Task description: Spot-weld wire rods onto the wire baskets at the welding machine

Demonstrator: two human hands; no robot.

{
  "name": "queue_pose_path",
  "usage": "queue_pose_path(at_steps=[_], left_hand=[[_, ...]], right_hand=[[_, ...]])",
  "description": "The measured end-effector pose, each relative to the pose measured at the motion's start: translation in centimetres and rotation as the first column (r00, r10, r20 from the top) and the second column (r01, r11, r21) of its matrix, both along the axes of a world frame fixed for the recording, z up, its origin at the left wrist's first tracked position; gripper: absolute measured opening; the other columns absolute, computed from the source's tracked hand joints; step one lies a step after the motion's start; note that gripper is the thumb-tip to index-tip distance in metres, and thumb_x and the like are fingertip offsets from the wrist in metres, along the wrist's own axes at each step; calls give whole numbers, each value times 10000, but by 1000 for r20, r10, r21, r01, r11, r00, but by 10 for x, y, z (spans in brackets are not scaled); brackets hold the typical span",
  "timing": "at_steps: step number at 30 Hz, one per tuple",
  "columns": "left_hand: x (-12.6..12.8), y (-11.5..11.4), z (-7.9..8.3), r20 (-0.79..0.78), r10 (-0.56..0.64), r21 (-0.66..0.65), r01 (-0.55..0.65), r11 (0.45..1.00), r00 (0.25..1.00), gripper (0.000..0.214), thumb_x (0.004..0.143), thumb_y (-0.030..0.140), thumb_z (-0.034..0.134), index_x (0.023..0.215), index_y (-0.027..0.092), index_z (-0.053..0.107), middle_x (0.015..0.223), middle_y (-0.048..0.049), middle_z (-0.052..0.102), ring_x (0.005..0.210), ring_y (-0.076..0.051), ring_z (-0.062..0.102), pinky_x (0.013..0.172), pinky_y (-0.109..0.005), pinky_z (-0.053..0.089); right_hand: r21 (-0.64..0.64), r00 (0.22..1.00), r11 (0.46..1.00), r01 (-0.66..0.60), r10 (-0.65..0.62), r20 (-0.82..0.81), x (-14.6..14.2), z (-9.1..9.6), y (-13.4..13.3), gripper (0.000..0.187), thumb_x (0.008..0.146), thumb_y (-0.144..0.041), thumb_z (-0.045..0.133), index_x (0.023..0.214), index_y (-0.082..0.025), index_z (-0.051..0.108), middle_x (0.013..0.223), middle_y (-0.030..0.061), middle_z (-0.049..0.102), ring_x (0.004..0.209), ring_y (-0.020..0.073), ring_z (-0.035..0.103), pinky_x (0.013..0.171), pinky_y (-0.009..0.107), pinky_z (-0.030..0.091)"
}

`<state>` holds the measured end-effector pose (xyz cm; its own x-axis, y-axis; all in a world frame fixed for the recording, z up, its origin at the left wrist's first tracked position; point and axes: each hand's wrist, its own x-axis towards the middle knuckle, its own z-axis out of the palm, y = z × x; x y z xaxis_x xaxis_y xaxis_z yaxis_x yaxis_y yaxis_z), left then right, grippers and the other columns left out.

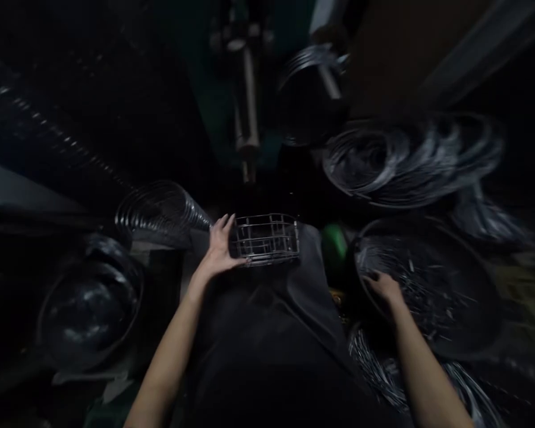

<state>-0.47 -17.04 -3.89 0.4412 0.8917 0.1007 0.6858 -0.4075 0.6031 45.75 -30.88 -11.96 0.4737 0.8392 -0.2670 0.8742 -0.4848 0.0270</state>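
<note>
Murky room (93, 89), wire frame (267, 239), partly hidden

Dim workshop interior, weakly lit

Machine body (191, 53), one: dark green, blurred; metal shaft (249, 89) pointing downward at its front. Panel (405, 53), brown, right of machine; pale beam (477, 47) slanting alongside. Grey surface (18, 187), far left. Yellowish patch (526, 291), far right, nature unclear. Light: faint; surroundings mostly deep shadow.

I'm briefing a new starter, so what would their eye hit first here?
Probably the wire basket at the center, its left end held by the left hand. Then the right hand, at the left edge of the wide bin of small metal pieces. Beyond that bin, pale wire coils gleam.
</note>
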Motion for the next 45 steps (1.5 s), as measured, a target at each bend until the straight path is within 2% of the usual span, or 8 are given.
queue_pose_path(at_steps=[4, 8, 14, 18, 24, 30, 41, 45], left_hand=[[6, -2, 14, -108, -30, -24, 27, 999, 994, 1123, 627, 597, 762, 1489, 215, 153, 1501, -190, 161, 1388, -426, 154, 1114, -643, 121], [14, 4, 22, -163, -102, -16, 101, 995, 981, 1062, 628, 549, 781, 1470, 227, 219, 1474, -197, 201, 1378, -429, 172, 1091, -675, 117], [15, 10, 17, -102, -152, 20, 155, 988, 983, 848, 601, 467, 822, 1319, 214, 448, 1407, -181, 273, 1324, -392, 259, 1091, -602, 227], [16, 8, 18, -105, -157, 45, 162, 986, 982, 760, 604, 420, 825, 1268, 220, 514, 1392, -169, 270, 1292, -392, 275, 1080, -588, 244], [13, 7, 26, -66, -160, 83, 165, 983, 985, 735, 620, 378, 805, 1279, 223, 519, 1351, -162, 302, 1260, -381, 314, 1051, -577, 300], [1, 23, 38, -37, -124, 127, 128, 984, 992, 775, 561, 327, 838, 1265, 210, 534, 1325, -153, 306, 1264, -369, 320, 1062, -534, 329], [7, 60, 47, 39, -71, 222, 61, 973, 997, 801, 550, 307, 845, 1280, 219, 527, 1329, -141, 292, 1255, -358, 313, 1063, -525, 345], [10, 65, 47, 36, -76, 215, 66, 974, 996, 819, 550, 295, 843, 1296, 224, 511, 1333, -142, 287, 1259, -356, 309, 1066, -535, 343]], right_hand=[[111, 985, 980, 168, -163, -56, -10, 27, 5, 569, 969, -401, 269, 1181, 21, 586, 964, 297, 654, 927, 271, 643, 767, 378, 477], [532, 843, 794, 294, 46, -535, -89, 45, 4, 485, 835, -579, 509, 1041, -156, 626, 968, 131, 670, 863, 217, 631, 789, 353, 485], [264, 435, 904, 336, 100, -895, -165, 66, 28, 491, 681, -610, 672, 928, -189, 629, 724, 17, 645, 676, 173, 618, 682, 332, 514], [203, 272, 973, -107, 226, -936, -179, 115, 72, 325, 748, -468, 693, 933, -202, 704, 790, 14, 702, 736, 175, 646, 723, 307, 506], [434, 556, 727, -532, 686, -468, -225, 129, 113, 259, 845, -362, 621, 1026, -207, 722, 1006, 57, 735, 872, 223, 684, 734, 312, 494], [505, 401, 376, -776, 914, -64, -231, 120, 117, 309, 898, -268, 545, 1187, -249, 653, 1046, 20, 730, 792, 180, 700, 645, 274, 491], [640, 310, 140, -755, 937, 162, -217, 125, 166, 285, 900, -261, 555, 1167, -237, 651, 1075, 11, 721, 691, 130, 690, 609, 245, 483], [655, 303, 120, -746, 937, 174, -214, 122, 173, 280, 882, -249, 581, 1151, -227, 657, 1068, 7, 724, 668, 123, 686, 598, 241, 485]])
